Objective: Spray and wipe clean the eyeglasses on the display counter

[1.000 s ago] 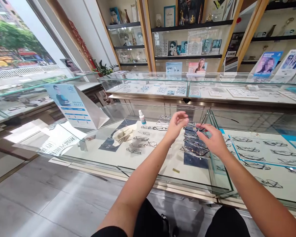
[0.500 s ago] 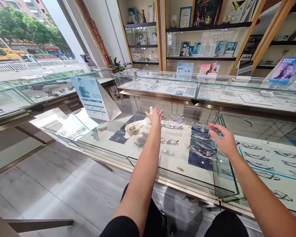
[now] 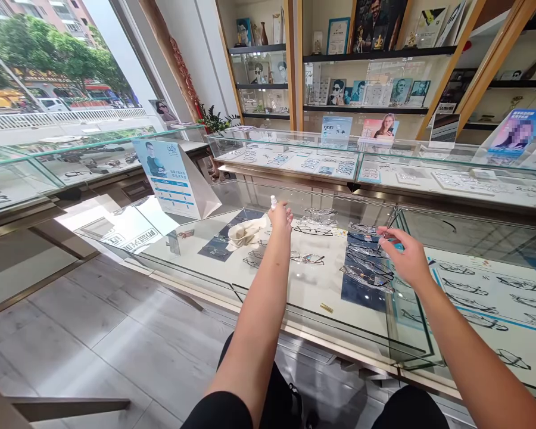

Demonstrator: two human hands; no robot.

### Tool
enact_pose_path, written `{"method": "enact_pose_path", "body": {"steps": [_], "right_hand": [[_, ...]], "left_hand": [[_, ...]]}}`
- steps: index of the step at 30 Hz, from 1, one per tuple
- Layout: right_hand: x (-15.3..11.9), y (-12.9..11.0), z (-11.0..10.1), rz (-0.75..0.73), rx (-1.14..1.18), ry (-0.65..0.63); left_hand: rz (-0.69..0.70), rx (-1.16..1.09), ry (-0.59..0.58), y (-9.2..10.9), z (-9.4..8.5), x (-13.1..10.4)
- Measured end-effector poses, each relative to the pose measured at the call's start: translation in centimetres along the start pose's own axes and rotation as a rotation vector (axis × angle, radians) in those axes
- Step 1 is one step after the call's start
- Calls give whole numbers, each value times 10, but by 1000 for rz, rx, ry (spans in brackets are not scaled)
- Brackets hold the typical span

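My left hand [image 3: 280,217] reaches over the glass counter [image 3: 312,293], its fingers curled round a small white bottle [image 3: 273,202] whose top shows above the thumb. Just left of that hand lies a crumpled cream cloth [image 3: 245,233]. My right hand [image 3: 402,247] pinches a thin dark pair of glasses [image 3: 385,231] between thumb and fingertips, above the right side of the counter. Beside it, several pairs of glasses [image 3: 367,271] form a column on a dark blue mat [image 3: 361,293]. More glasses [image 3: 313,230] lie between my hands.
A blue-and-white sign [image 3: 167,179] stands at the counter's left. A small gold piece [image 3: 326,307] lies near the front edge. Glass display cases [image 3: 290,161] run behind, with shelves [image 3: 379,56] beyond. More glasses [image 3: 467,286] lie at the right.
My left hand's spread fingers have closed in round the white bottle. My right hand still holds the glasses in nearly the same place.
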State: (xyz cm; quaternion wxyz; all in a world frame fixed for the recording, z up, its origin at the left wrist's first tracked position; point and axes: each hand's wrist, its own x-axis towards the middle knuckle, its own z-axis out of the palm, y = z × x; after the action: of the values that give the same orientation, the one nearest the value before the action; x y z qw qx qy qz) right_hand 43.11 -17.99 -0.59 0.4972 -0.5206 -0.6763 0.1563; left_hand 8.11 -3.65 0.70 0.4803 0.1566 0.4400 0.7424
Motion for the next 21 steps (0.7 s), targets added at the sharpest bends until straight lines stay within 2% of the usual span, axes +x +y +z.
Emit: {"method": "enact_pose_path", "body": {"steps": [3,6,8,12,15,18,21], "right_hand": [[1,0,0,-15,-1,7],[2,-2,0,-13,-2,7],[2,-5,0,-6,4,7],[1,-9,1,-11,61,0],[2,-11,1,23,126,-23],[4,-14,0,50,180,-53],[5,-19,-2,88,268,-100]], "left_hand": [[104,31,75,5,7,-11],[234,34,42,11,16,-28],[327,80,-51,11,22,-41],[423,319,-347,3,34,-68],[310,382,-576,-10,43,-90],[39,335,-834,-21,49,-111],[-176,279,-1005,-28,50,-127]]}}
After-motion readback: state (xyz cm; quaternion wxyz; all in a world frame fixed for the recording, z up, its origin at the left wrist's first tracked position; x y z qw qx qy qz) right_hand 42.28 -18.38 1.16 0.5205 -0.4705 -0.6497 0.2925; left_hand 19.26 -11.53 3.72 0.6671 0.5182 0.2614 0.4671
